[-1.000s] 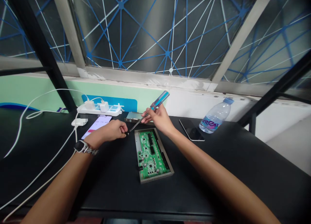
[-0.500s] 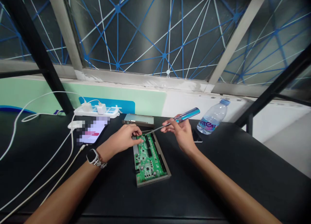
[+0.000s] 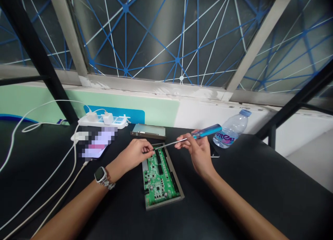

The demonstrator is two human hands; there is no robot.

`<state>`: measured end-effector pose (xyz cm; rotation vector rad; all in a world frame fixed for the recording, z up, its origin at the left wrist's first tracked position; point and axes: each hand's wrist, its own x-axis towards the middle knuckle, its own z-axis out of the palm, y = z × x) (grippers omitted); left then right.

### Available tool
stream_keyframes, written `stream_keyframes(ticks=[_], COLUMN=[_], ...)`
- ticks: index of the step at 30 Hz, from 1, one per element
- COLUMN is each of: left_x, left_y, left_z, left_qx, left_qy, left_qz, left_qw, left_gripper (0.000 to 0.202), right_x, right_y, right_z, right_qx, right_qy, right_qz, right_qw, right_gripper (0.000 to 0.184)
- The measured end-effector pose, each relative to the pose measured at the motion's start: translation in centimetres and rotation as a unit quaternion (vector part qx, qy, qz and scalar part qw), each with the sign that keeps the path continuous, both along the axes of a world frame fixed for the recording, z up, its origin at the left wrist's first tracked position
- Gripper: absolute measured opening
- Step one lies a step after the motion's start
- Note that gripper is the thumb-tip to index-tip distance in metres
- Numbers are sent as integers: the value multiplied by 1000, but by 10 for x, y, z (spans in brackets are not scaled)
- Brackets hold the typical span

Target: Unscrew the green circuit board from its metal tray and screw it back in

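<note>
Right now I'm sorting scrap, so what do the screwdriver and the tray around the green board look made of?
Screwdriver: translucent blue handle, likely plastic; glinting bare shaft, likely steel. Tray: dull grey thin rim, probably sheet metal, possibly plastic.

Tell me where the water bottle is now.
In the head view, the water bottle is on the table, right of centre near the wall, just beyond the screwdriver in the right hand.

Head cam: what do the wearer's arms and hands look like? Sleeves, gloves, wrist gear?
Both forearms are bare, no sleeves in view, no gloves. Behind the left hand, the wrist wears a smartwatch with a dark rounded-square face and silver metal link band. The right hand and wrist show no jewellery.
</note>
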<state>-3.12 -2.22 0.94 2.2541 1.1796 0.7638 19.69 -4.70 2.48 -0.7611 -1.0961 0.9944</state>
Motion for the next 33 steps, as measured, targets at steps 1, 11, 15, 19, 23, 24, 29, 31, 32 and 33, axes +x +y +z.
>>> stream_keyframes(ticks=[1, 11, 15, 19, 23, 24, 29, 31, 32, 33], left_x=[0, -1, 1, 2, 3, 3, 4, 5, 6, 8], left_y=[1, 3, 2, 1, -2, -3, -6, -4, -3, -1], left_z=[-2, -6, -5, -5, -2, -1, 1, -2, -4, -6], left_qx=[3, 52, 61, 71, 84, 89, 103, 110, 112, 114], left_qy=[-2, 47, 60, 71, 89, 92, 90, 83, 78, 72], left_qz=[-2, -9, -9, -13, -19, -20, -31, -32, -32, -31], left_qw=[1000, 998, 996, 995, 992, 992, 990, 990, 990, 990], left_gripper=[12, 14, 13, 13, 13, 13, 14, 14, 14, 13], right_x=[0, -4, -7, -8, -9, -9, -8, -7, -7, -7], right_y=[0, -8, -11, -12, -14, -14, -12, -10, -7, -5], right_z=[0, 8, 7, 6, 7, 7, 10, 14, 18, 22], right_qx=[-1, 23, 33, 46, 58, 62, 65, 60, 59, 61], right_qy=[0, -16, -40, -55, -68, -71, -95, -119, -135, -154], right_qz=[-1, -5, -8, -13, -22, -25, -15, 1, 9, 17], right_qw=[1000, 1000, 999, 997, 996, 995, 993, 991, 989, 986], right_gripper=[27, 27, 27, 25, 24, 24, 23, 22, 21, 21])
